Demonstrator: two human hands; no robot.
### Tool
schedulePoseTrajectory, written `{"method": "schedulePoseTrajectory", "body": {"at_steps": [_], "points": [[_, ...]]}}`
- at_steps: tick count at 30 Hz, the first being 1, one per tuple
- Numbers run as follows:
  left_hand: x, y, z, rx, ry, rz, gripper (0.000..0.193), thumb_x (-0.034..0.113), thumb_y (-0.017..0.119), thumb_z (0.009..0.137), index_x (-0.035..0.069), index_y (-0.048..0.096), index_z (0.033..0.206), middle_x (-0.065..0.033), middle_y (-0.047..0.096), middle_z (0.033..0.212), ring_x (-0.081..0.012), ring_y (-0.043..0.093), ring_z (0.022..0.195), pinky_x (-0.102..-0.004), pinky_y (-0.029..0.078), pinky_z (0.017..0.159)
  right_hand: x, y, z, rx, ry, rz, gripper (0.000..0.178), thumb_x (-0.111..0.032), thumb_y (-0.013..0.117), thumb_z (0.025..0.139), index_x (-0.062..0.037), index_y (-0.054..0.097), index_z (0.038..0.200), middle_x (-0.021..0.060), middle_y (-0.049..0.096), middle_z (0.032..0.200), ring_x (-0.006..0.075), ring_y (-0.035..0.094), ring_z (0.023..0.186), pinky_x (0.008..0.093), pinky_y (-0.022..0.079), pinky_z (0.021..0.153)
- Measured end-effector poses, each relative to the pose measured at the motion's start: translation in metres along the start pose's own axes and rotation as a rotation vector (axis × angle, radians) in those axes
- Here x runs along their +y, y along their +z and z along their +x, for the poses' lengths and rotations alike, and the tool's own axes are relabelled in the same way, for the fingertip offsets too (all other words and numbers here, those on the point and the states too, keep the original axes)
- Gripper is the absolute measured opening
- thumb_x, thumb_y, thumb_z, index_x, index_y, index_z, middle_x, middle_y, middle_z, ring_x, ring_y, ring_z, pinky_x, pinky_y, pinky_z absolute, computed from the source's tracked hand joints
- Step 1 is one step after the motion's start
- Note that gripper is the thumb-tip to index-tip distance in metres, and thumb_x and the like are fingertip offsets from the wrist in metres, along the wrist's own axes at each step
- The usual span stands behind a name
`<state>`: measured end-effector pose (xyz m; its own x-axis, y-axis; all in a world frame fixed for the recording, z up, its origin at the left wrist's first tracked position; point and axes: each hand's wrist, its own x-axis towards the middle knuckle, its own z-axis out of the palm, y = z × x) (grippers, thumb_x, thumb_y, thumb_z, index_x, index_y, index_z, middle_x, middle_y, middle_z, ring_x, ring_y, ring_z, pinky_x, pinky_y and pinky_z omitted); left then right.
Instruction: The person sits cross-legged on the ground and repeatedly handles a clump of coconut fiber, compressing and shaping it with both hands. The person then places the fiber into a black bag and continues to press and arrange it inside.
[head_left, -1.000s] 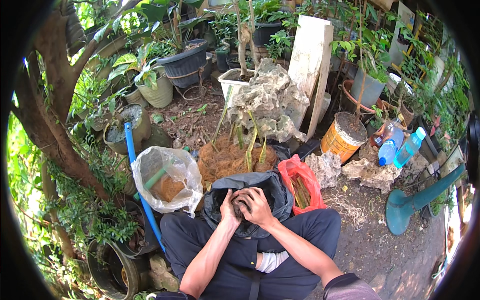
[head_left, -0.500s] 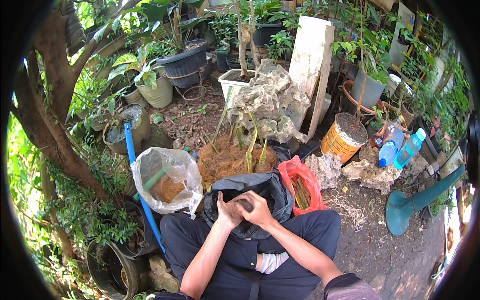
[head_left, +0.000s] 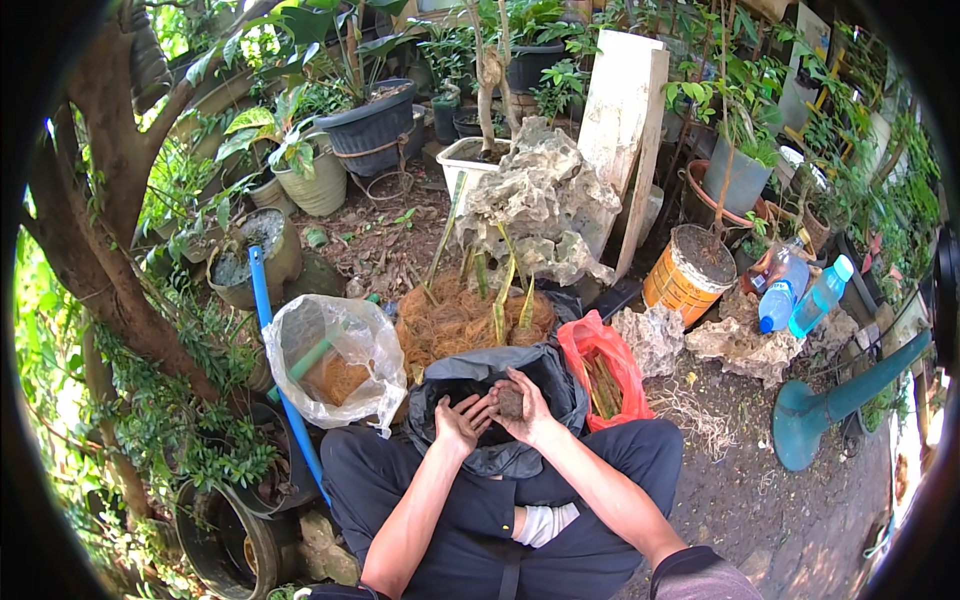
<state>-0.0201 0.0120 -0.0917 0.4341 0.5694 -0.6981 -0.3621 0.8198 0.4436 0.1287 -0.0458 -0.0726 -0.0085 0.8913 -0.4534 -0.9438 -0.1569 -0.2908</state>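
Observation:
My right hand [head_left: 528, 412] cradles a dark brown lump of soil [head_left: 510, 403] in its curled palm and fingers. Palm up beside it, my left hand [head_left: 463, 420] is open and bare, smudged with dirt, its fingertips close to the right hand. Both hands are over the mouth of a black plastic bag [head_left: 560, 385] between my crossed legs. The bag's inside is dark and its contents cannot be made out. Against its right side stands a red plastic bag [head_left: 630, 385] with cut green-brown stalks; a clear plastic bag [head_left: 375, 340] with brown fibre sits to the left.
Beyond the bags lies a heap of coconut fibre [head_left: 440, 325] with upright leaf cuttings, before a jagged rock [head_left: 545, 195]. A blue pole [head_left: 290, 410] leans at the left. Plastic bottles [head_left: 785, 290] and an orange paint can [head_left: 687, 275] stand at the right, near a green funnel-shaped object [head_left: 800, 425].
My hands have parted from being pressed together. The left palm has turned up and opened, and the soil lump now shows in the right hand.

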Motion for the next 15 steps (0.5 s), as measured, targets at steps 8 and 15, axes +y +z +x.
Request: {"method": "schedulePoseTrajectory", "body": {"at_steps": [8, 15], "points": [[-0.019, 0.006, 0.001, 0.004, -0.025, 0.010, 0.071, 0.054, 0.025, 0.102, -0.002, 0.041, 0.143, -0.0200, 0.059, 0.133, -0.0328, 0.054, 0.123, -0.0470, 0.036, 0.111, 0.005, -0.003, -0.002, 0.152, -0.191, -0.338, 0.040, -0.036, 0.064, 0.098, -0.0063, 0.057, 0.071, 0.0033, 0.055, 0.062, 0.0173, 0.054, 0.052, 0.0296, 0.046, 0.054], [-0.019, 0.007, -0.003, -0.080, 0.032, -0.215, 0.051, 0.059, 0.050, 0.096, 0.010, 0.064, 0.093, -0.0008, 0.065, 0.082, -0.0165, 0.065, 0.079, -0.0346, 0.056, 0.076, 0.015, 0.029, -0.029, -0.256, -1.077, -1.719, 0.026, -0.023, 0.063, 0.092, -0.0015, 0.070, 0.103, 0.0148, 0.070, 0.106, 0.0276, 0.067, 0.103, 0.0407, 0.047, 0.097]]}}
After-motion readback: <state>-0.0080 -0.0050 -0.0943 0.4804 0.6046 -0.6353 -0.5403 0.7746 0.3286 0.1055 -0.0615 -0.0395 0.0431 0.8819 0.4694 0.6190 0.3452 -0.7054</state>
